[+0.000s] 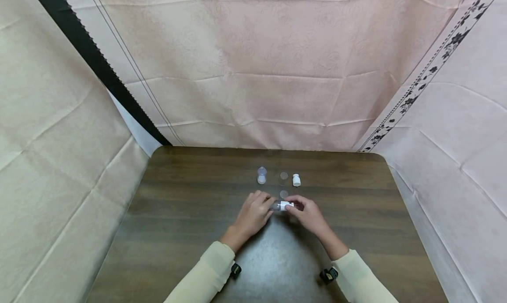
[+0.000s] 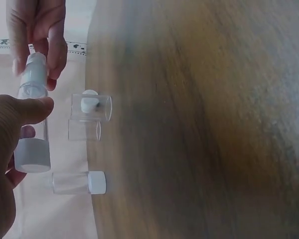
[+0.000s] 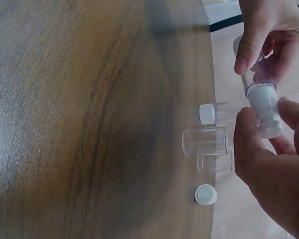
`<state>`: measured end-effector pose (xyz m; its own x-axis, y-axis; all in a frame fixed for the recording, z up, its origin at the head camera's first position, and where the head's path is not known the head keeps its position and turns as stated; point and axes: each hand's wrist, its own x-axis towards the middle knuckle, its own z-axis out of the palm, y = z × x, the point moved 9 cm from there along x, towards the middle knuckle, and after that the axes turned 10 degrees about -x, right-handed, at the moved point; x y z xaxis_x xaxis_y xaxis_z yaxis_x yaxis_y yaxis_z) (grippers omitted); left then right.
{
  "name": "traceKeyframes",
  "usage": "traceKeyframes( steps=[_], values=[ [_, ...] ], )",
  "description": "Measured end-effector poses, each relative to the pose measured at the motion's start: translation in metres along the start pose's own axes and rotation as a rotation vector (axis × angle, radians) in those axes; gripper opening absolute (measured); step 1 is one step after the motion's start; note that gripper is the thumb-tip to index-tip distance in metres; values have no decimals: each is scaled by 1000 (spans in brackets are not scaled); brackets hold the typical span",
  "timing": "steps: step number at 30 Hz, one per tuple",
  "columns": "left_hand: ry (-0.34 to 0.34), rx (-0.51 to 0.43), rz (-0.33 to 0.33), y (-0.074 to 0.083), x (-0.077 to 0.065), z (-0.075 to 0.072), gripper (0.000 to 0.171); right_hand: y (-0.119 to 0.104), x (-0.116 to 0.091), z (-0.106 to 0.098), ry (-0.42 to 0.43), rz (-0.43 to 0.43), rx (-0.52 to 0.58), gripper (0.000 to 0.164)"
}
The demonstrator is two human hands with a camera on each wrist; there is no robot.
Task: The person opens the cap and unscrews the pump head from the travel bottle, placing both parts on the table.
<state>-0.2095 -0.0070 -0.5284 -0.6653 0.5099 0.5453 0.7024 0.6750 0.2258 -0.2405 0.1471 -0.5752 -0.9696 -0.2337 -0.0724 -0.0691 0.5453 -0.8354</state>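
Both hands meet over the front-middle of the table. My left hand (image 1: pixel 252 211) grips a clear plastic tube (image 2: pixel 40 127) with a white cap (image 2: pixel 32 155) at one end. In my right hand (image 1: pixel 310 214), fingers and thumb pinch a small white bottle (image 3: pixel 264 102). One end of the bottle sits right at the tube's open mouth, in line with it, as the right wrist view shows. The left thumb lies across the tube and covers part of it.
On the wooden table (image 1: pixel 178 232), beyond the hands, stand a second clear tube with a white cap (image 1: pixel 262 179), two open clear cylinders (image 1: pixel 284 175) and another small white bottle (image 1: pixel 296 180). Pale cloth (image 1: pixel 253 100) hangs behind the table's far edge and along both sides.
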Motion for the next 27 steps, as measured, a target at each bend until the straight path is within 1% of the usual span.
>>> traceKeyframes(
  steps=[2, 5, 11, 14, 20, 23, 27],
  values=[
    [6, 4, 0, 1, 0, 1, 38, 1, 0, 1, -5, 3, 14, 24],
    [12, 1, -5, 2, 1, 0, 37, 1, 0, 0, 10, -8, 28, 23],
    [15, -34, -6, 5, 0, 0, 35, -2, -3, -6, 65, -30, -10, 21],
    [10, -75, -21, 4, -2, 0, 36, -4, -5, -8, 85, -48, -35, 22],
    [-21, -152, -71, 1, -4, 4, 38, -14, -6, -9, 89, -125, -50, 25],
    [-33, -164, -86, 0, -3, 5, 38, -15, -7, -9, 85, -148, -34, 25],
    [-19, -166, -87, -1, -2, 5, 38, -16, -6, -9, 77, -156, -19, 25]
  ],
)
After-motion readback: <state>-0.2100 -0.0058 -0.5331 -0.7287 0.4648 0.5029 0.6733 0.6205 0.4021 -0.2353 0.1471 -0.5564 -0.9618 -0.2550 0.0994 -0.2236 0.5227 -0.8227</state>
